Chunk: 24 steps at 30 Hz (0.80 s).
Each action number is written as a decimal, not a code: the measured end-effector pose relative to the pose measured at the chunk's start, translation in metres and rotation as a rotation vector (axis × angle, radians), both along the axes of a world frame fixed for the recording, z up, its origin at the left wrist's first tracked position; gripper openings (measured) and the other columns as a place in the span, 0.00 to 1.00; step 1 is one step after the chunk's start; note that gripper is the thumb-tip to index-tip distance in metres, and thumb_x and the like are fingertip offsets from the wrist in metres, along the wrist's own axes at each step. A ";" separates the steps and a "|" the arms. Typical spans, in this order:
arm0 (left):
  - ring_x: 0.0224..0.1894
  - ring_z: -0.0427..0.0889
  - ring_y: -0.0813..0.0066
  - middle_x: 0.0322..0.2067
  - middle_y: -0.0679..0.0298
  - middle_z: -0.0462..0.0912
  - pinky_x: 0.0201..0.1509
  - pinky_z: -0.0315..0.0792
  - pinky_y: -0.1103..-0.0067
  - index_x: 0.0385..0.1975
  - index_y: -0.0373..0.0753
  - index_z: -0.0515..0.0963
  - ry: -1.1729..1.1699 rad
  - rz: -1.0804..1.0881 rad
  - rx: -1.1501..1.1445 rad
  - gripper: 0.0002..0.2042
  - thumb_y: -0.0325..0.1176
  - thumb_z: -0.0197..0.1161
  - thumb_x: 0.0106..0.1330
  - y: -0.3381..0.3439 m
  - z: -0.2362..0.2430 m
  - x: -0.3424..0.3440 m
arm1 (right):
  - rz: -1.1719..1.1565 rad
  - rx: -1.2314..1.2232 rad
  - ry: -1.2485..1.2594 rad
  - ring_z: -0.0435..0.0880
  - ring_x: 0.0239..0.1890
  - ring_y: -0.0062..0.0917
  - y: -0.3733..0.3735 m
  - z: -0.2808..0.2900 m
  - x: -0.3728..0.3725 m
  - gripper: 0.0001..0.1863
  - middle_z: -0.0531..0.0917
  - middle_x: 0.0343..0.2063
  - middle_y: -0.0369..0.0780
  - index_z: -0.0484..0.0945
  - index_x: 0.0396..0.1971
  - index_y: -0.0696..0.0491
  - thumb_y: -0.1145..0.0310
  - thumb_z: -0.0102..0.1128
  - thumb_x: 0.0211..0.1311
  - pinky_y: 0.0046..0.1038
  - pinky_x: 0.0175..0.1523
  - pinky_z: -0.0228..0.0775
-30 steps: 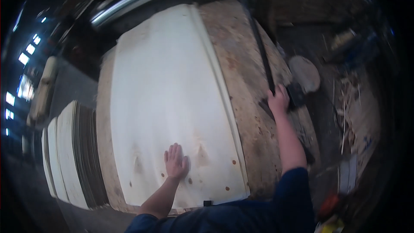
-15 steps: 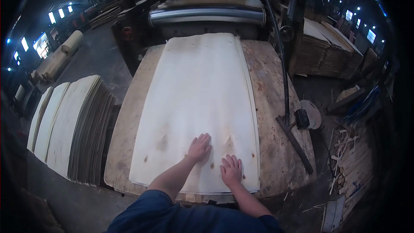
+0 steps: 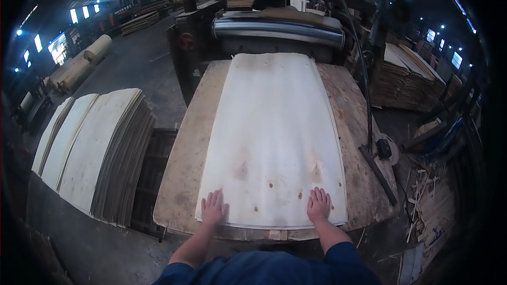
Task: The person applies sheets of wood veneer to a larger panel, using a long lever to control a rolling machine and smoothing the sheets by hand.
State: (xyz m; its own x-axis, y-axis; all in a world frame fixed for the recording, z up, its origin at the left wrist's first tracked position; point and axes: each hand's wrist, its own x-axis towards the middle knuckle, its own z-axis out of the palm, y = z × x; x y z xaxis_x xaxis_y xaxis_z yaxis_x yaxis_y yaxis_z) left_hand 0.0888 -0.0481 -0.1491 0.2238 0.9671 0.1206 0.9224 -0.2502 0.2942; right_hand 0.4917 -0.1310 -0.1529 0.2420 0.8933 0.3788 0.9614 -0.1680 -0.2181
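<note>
Thin, pale wood veneer sheets (image 3: 274, 126) lie stacked on a worn wooden table (image 3: 182, 163) in front of me. Dark knots and brownish stains mark the near part of the top sheet. My left hand (image 3: 213, 209) rests flat on its near left corner, fingers stretched forward. Toward the near right corner, my right hand (image 3: 318, 205) lies flat with its fingers slightly spread. Neither hand grips anything. Beyond the far end of the sheets is a shiny metal roller (image 3: 277, 31).
Upright-edged stacks of veneer (image 3: 100, 148) stand left of the table. A black pole (image 3: 364, 79) and a dark bar (image 3: 378, 174) run along the right side. Wood scraps (image 3: 428, 200) litter the floor at right, with another veneer pile (image 3: 406, 76) behind.
My left hand has moved from the middle of the sheet back to its near left corner. My right hand stays near the right corner. The view has shifted, moving the scene rightward.
</note>
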 end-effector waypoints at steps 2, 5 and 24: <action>0.68 0.54 0.58 0.66 0.61 0.58 0.69 0.45 0.53 0.67 0.46 0.54 0.037 0.001 0.036 0.31 0.50 0.49 0.65 0.001 -0.003 -0.002 | 0.008 -0.004 -0.006 0.63 0.63 0.36 0.002 0.001 -0.003 0.20 0.71 0.57 0.39 0.73 0.51 0.50 0.63 0.52 0.58 0.46 0.66 0.49; 0.70 0.50 0.59 0.67 0.61 0.54 0.70 0.42 0.53 0.68 0.45 0.52 0.050 -0.006 -0.044 0.32 0.51 0.47 0.66 0.001 -0.003 -0.004 | 0.031 -0.018 0.027 0.63 0.62 0.37 0.001 0.005 -0.002 0.20 0.71 0.57 0.40 0.73 0.51 0.52 0.63 0.52 0.58 0.46 0.66 0.49; 0.72 0.32 0.52 0.70 0.52 0.37 0.71 0.30 0.55 0.69 0.36 0.40 0.240 -0.175 -0.421 0.47 0.65 0.48 0.61 0.010 0.024 -0.013 | 0.098 -0.102 0.084 0.59 0.64 0.43 -0.003 0.012 0.003 0.22 0.67 0.59 0.45 0.70 0.54 0.55 0.65 0.49 0.59 0.49 0.67 0.43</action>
